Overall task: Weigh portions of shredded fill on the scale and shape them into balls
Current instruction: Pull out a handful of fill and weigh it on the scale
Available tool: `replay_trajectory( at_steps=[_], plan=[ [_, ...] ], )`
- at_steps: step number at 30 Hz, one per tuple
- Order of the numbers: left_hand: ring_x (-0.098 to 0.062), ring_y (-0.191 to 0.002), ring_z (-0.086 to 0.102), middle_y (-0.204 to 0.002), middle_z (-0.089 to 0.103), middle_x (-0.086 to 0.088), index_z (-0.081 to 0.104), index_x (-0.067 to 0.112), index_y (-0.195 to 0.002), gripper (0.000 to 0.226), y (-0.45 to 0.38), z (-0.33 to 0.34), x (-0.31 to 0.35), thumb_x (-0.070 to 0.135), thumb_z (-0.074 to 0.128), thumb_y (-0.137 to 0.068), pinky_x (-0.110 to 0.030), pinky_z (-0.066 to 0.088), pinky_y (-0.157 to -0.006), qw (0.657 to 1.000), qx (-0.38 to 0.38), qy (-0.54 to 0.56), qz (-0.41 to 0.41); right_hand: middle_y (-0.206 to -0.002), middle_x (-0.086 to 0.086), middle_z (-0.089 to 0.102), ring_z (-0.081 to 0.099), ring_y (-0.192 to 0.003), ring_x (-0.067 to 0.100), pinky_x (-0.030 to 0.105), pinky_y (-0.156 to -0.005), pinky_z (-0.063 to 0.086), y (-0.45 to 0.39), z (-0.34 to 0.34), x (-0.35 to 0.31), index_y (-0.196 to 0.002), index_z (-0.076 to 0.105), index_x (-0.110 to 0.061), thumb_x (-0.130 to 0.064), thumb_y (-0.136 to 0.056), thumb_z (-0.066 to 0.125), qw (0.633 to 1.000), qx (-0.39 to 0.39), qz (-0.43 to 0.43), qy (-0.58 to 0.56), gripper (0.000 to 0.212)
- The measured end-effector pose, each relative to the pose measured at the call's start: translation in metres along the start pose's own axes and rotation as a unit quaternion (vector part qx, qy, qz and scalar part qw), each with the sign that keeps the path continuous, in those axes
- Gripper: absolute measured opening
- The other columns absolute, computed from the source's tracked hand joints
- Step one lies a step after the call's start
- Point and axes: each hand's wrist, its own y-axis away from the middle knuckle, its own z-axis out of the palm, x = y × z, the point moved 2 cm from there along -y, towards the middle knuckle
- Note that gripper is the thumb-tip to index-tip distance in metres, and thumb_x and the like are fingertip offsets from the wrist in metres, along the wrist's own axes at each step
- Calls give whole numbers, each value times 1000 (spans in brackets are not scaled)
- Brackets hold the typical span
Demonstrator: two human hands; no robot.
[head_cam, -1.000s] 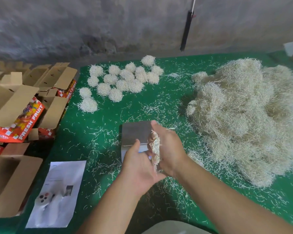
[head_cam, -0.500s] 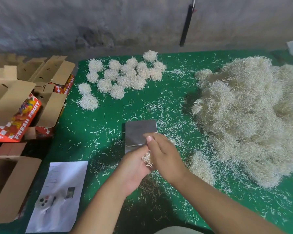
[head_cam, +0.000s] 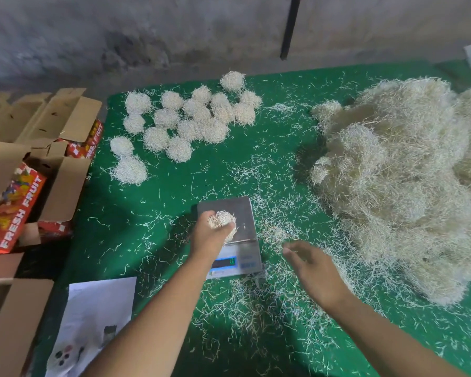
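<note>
Shredded fill, a small pale wad of it, sits in the person's left hand, right over the steel plate of the scale. The fingers curl round the wad from below and the side, so the clump pokes out past the fingertips toward the far edge of the plate; whether it already touches the plate I cannot tell. The right hand hovers just beside the scale on the pile's side, fingers loosely extended and holding nothing, over the scattered strands on the green cloth.

This stuff looks very light, springy and loose. I'd judge it sheds strands at any rough handling, so a wad wants cupping all round rather than pinching at one edge, with gentle squeezing to make it keep a round form. It should not slip, but it can fall apart.

The big heap of fill lies to the right, well within reach. The finished balls cluster at the far side of the cloth, well apart from the scale, whose lit display is too blurred to read.
</note>
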Motion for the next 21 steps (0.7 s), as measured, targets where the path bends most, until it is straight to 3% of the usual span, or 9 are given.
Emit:
replay_trajectory(
  at_steps=[2, 4, 7, 10, 14, 17, 19, 21],
  plan=[
    [-17, -112, 53, -145, 58, -4, 52, 26, -143, 72, -18, 10, 0, 41, 88, -82, -30, 41, -94, 998, 8, -58, 14, -102, -28, 68, 65, -89, -16, 22, -84, 58, -6, -9, 16, -110, 68, -42, -54, -105, 54, 1000, 2, 19, 15, 19],
    [-23, -118, 58, -144, 59, -3, 50, 30, -144, 76, -36, 19, -1, 48, 87, -80, -41, 46, -103, 990, 14, -136, 27, -99, -26, 69, 64, -89, -14, 27, -88, 58, -11, -18, 34, -109, 67, -40, -54, -105, 53, 999, 7, 43, 30, 20],
    [-30, -134, 51, -147, 54, -2, 47, 36, -147, 80, -61, 29, -6, 50, 86, -79, -56, 40, -113, 982, -5, -183, 43, -106, -19, 72, 68, -98, -5, 22, -89, 57, -15, -27, 61, -117, 69, -33, -46, -106, 57, 996, 4, 80, 41, 21],
    [-28, -141, 46, -153, 50, -3, 41, 37, -153, 88, -81, 37, -12, 43, 89, -79, -51, 42, -115, 985, -39, -161, 41, -110, -12, 75, 70, -101, 1, 15, -86, 52, -18, -29, 84, -125, 71, -22, -38, -105, 60, 991, -14, 121, 52, 28],
    [-25, -139, 48, -154, 48, 2, 35, 43, -155, 92, -91, 41, -20, 39, 89, -80, -48, 45, -113, 985, -47, -159, 55, -118, -8, 75, 69, -104, 4, 13, -82, 49, -27, -22, 98, -127, 69, -25, -40, -106, 59, 986, -44, 154, 53, 28],
    [-21, -138, 46, -149, 43, 5, 34, 44, -155, 94, -87, 36, -20, 43, 87, -78, -52, 41, -115, 980, -23, -181, 74, -126, -9, 71, 68, -111, 10, 19, -92, 50, -40, -16, 100, -129, 69, -25, -36, -107, 59, 984, -58, 159, 47, 26],
    [-16, -141, 41, -154, 39, 8, 37, 43, -154, 89, -82, 31, -17, 46, 86, -79, -50, 36, -117, 982, -6, -174, 79, -126, -9, 70, 67, -114, 13, 23, -94, 50, -49, -14, 96, -129, 68, -27, -36, -107, 60, 985, -64, 156, 36, 25],
    [-12, -135, 46, -151, 44, 7, 47, 36, -150, 72, -75, 23, -14, 40, 82, -86, -41, 39, -114, 985, 20, -140, 101, -123, -11, 70, 68, -108, 9, 15, -83, 48, -60, -11, 91, -125, 67, -32, -40, -106, 60, 986, -70, 147, 32, 22]
  ],
)
